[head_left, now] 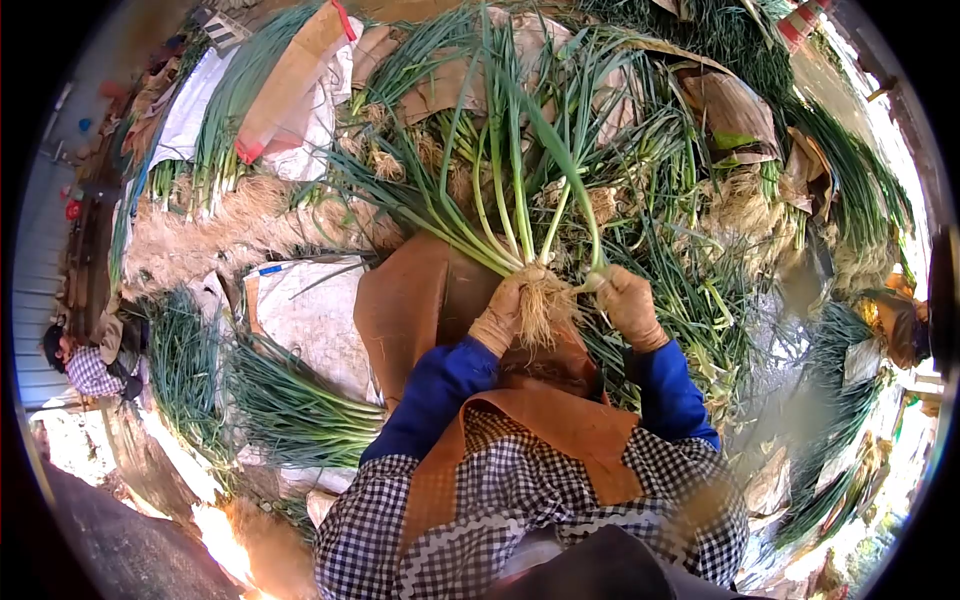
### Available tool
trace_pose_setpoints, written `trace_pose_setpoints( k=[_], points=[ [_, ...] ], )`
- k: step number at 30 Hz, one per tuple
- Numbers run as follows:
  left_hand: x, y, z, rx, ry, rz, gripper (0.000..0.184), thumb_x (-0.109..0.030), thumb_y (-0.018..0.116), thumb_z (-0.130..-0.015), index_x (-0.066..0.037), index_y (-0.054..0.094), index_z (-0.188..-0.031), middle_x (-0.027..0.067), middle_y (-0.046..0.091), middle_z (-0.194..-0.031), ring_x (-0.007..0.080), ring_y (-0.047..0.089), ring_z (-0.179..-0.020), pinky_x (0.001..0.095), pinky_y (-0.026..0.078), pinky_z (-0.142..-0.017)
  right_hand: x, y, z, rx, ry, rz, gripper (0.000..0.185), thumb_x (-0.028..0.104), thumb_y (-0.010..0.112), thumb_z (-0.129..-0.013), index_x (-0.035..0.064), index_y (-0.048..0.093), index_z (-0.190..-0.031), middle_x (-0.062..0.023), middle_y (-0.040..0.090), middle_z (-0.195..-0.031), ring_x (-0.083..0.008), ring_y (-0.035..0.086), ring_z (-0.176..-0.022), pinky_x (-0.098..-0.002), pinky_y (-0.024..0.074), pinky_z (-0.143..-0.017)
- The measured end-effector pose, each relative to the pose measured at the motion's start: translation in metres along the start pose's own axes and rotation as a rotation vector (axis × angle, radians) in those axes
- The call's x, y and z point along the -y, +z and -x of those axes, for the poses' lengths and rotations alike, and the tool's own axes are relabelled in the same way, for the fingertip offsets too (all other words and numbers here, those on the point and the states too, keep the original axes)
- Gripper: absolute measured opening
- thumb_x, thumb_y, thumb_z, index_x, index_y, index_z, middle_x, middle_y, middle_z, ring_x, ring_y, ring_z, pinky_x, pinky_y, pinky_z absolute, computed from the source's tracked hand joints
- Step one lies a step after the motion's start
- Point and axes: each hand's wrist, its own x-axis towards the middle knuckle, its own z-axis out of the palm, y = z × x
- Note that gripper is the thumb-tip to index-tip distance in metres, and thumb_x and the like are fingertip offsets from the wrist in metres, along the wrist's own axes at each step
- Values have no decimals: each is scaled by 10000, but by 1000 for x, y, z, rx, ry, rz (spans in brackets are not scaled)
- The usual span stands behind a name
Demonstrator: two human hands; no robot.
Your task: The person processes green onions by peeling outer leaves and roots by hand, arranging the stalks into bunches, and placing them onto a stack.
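My left hand (503, 312), in a pale tan glove, is closed round the base of a bunch of green onions (518, 205). The white-green stalks fan upward and outward, and a shaggy tuft of pale roots (545, 305) hangs beside the fingers. At the right of the roots, my right hand (630, 303), gloved the same way, pinches the lower end of one green onion stalk (587, 215). Its fingertips partly hide that end. Both hands are above a brown apron (400, 300) spread over my lap.
Loose green onion leaves (670, 300) litter the ground at right. More green onions lie on a white sack (315, 320) at left and in rows beyond. A red-edged brown sheet (290, 85) covers one bundle. Another person (95, 362) sits at far left.
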Motion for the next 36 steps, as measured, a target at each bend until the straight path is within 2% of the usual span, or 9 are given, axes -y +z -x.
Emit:
trace_pose_setpoints(
  k=[4, 15, 17, 21, 24, 28, 30, 33, 36],
  points=[
    [19, -13, -6, -6, -6, -123, 323, -278, 583, -859, -39, 495, -1057, 86, 592, -932, 198, 584, -877, 318, 486, -798, 14, 22, -17, -76, 40, -159, 138, 142, 562, -864, 17, 616, -887, -38, 528, -623, -82, 461, -535, -239, 406, -504],
    [29, -44, -4, -95, 169, -219, 315, -4, 572, -762, 2, 494, -1067, 103, 582, -905, 209, 605, -825, 325, 538, -734, -6, 29, -15, 211, -143, -32, 207, 150, 541, -852, 11, 627, -980, -81, 615, -829, -188, 582, -732, -282, 450, -666],
    [19, -28, 4, 34, 72, 30, 259, -18, 535, -793, 10, 489, -1045, 116, 609, -859, 224, 619, -800, 325, 539, -750, -3, 6, 1, 196, 289, -249, 151, 128, 533, -868, 13, 628, -894, 23, 531, -726, -77, 462, -650, -214, 394, -617],
    [9, -13, 4, 56, -22, 9, 251, -142, 552, -856, -24, 476, -1065, 109, 595, -862, 207, 610, -765, 303, 539, -701, -17, 3, 11, 170, 259, -307, 166, 131, 530, -886, -2, 624, -918, 16, 551, -748, -70, 494, -698, -224, 416, -631],
    [19, -38, -9, -26, -63, -200, 415, -308, 563, -864, -33, 467, -1159, 76, 590, -925, 214, 608, -787, 355, 538, -728, -11, 26, -6, 156, -134, -39, 174, 123, 548, -861, -3, 621, -958, -85, 598, -832, -149, 560, -731, -263, 452, -672],
    [26, -50, -4, -39, 159, -272, 446, -356, 538, -873, -32, 471, -1172, 75, 592, -944, 194, 604, -777, 305, 541, -662, -19, 41, -27, 271, -2, -229, 162, 97, 585, -816, 11, 624, -948, -107, 603, -839, -229, 573, -731, -318, 464, -702],
    [16, -43, -5, -5, 67, -174, 431, -343, 530, -879, -28, 473, -1168, 81, 597, -940, 192, 607, -769, 302, 539, -657, -7, 32, -31, 220, -850, 345, 149, 69, 604, -782, 25, 636, -921, -98, 604, -884, -256, 563, -799, -343, 451, -757],
    [17, -32, -8, -32, 22, -30, 351, -272, 514, -889, -7, 514, -1119, 92, 617, -906, 190, 614, -749, 305, 537, -640, -24, 48, -4, 109, -261, -39, 130, 55, 613, -760, 40, 650, -884, -87, 593, -942, -251, 527, -899, -344, 422, -817],
    [20, -33, -11, -182, 95, -95, 281, -190, 518, -869, 21, 559, -1050, 93, 624, -877, 175, 606, -763, 287, 520, -675, 1, 36, 11, 58, -260, -11, 108, 71, 609, -757, 21, 648, -845, -85, 576, -965, -225, 491, -971, -331, 394, -850]
  ],
)
